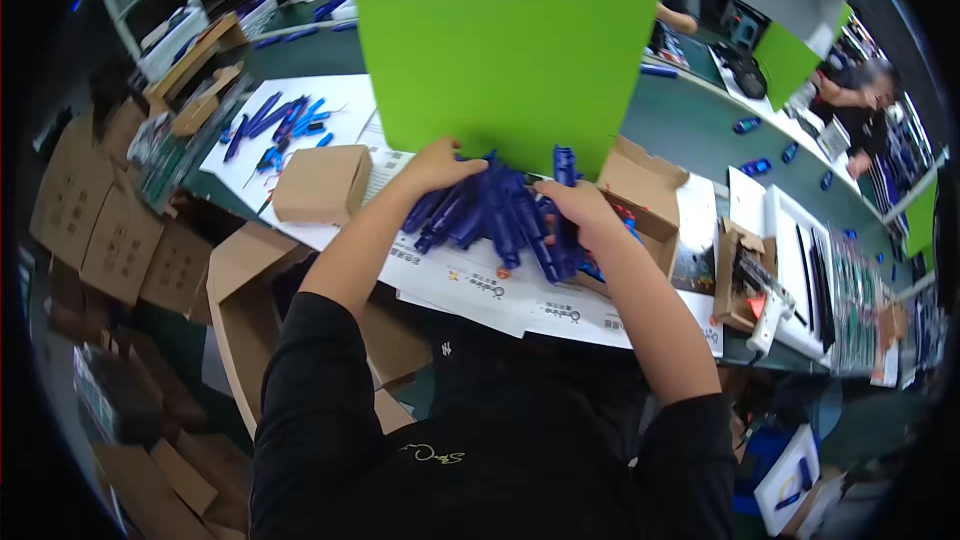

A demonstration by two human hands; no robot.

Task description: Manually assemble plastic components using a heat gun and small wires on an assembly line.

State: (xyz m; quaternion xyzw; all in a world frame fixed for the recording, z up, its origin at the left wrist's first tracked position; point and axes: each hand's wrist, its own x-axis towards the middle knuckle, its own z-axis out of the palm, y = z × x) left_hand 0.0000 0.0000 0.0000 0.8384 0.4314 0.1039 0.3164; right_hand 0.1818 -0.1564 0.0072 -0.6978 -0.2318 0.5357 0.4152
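Observation:
A pile of dark blue, long plastic shells (492, 215) lies on the white printed sheets in front of me. My left hand (443, 166) is at the pile's far left end, thumb and forefinger apart and touching the shells; its other fingers are partly hidden. On the right side of the pile, my right hand (582, 212) is closed around one upright blue plastic shell (565, 166). That shell sticks out above and below the hand. Just right of it stands an open cardboard box (655, 236) with small red and blue parts inside, partly covered by my right forearm.
A green panel (510, 40) rises behind the pile. At left are a closed carton (322, 184) and blue parts with wires (290, 130). A white glue gun (768, 322) rests by a small box on the right. An open carton (245, 325) stands below the table edge. Other people work beyond.

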